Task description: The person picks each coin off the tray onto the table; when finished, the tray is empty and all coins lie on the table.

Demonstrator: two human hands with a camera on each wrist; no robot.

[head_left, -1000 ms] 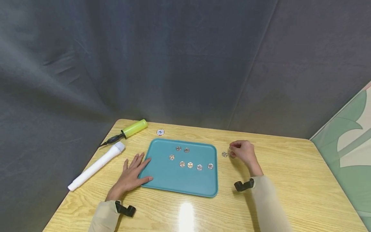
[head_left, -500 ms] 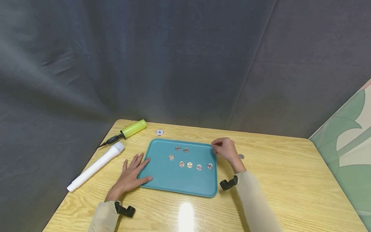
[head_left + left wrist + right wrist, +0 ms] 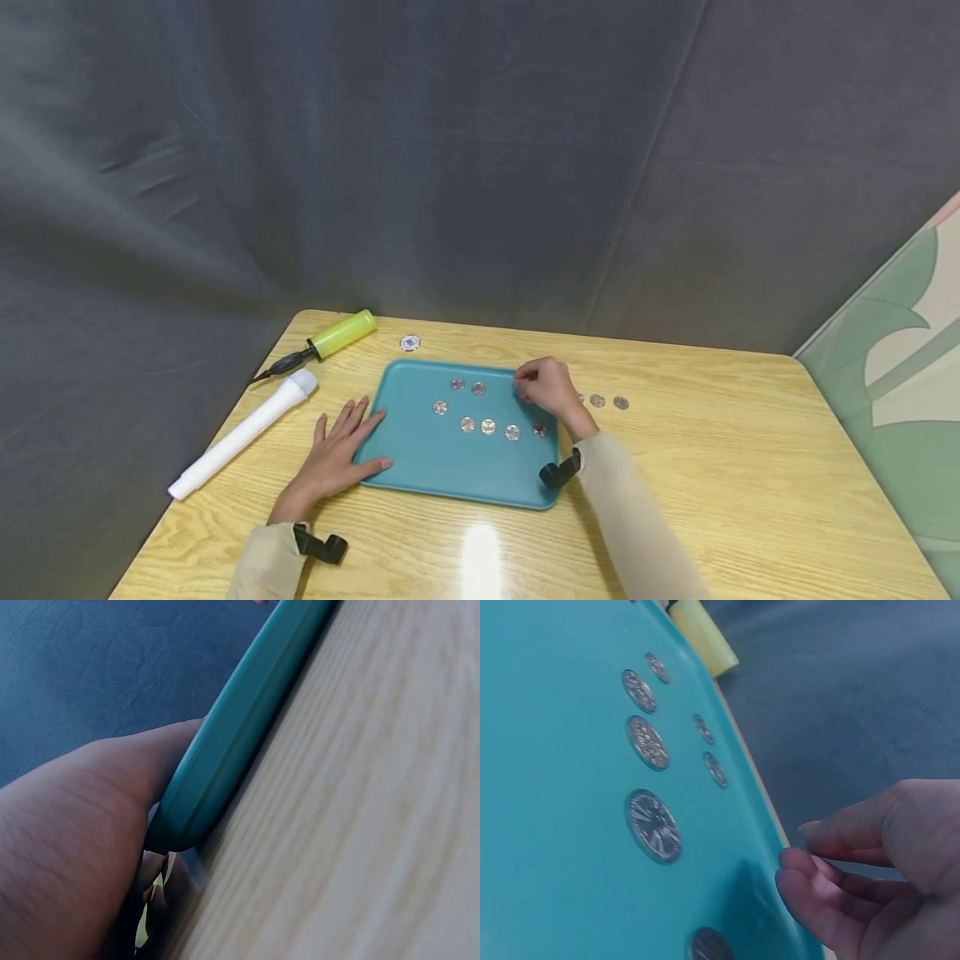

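Observation:
A teal tray (image 3: 420,462) lies on the wooden table and carries several silver coins (image 3: 487,427), seen close up as coins (image 3: 654,825) in the right wrist view. My right hand (image 3: 543,387) hovers over the tray's back right part with its fingers (image 3: 810,870) curled and pinched together, apparently on a coin that stays hidden. My left hand (image 3: 337,450) lies flat on the table, fingers against the tray's left rim (image 3: 240,727). Three more coins (image 3: 597,401) lie on the table just right of the tray.
A lime green pump with a black hose (image 3: 341,332) and a white tube (image 3: 243,432) lie at the table's left. A small round chip (image 3: 409,342) sits behind the tray. Grey cloth hangs behind; a green patterned mat (image 3: 900,375) stands at the right.
My right hand has moved left from the loose coins on the table to above the tray, fingers still pinched. The left hand has stayed put.

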